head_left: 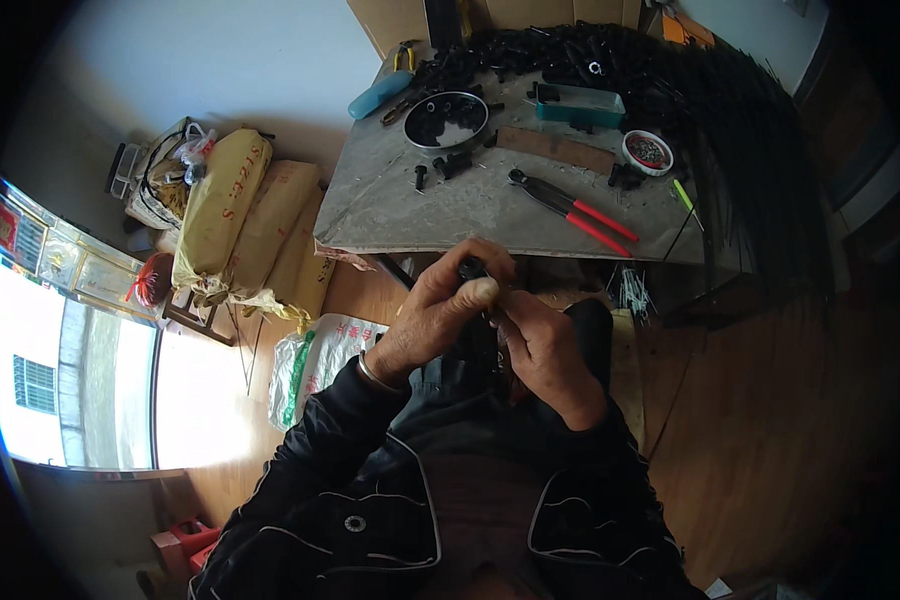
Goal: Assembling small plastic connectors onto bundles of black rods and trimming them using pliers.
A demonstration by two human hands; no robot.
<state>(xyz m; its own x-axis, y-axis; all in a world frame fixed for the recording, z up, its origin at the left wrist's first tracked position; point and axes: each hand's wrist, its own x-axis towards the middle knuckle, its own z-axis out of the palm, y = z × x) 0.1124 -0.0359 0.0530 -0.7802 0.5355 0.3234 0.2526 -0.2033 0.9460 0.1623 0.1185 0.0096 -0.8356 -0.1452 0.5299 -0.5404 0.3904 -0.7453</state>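
In front of my lap, just off the table's near edge, my left hand (432, 312) is closed round a small black cylindrical part (472, 268). Its round end shows above the thumb and fingers. My right hand (548, 352) meets it from the right with curled fingers, its fingertips close to the left thumb. What the right fingers grip is hidden; dark slender shapes hang below the two hands, too dim to name. Nearest on the grey tabletop (370, 215) lie red-handled pliers (575, 212), a short black piece (420, 177) and more black fittings (453, 165).
A round bowl (447, 119) of black parts, a teal tray (580, 105), a flat brown bar (555, 148) and a white dish (648, 153) of small bits stand behind. Black rods (760, 150) heap at right. Yellow sacks (222, 205) lean at left.
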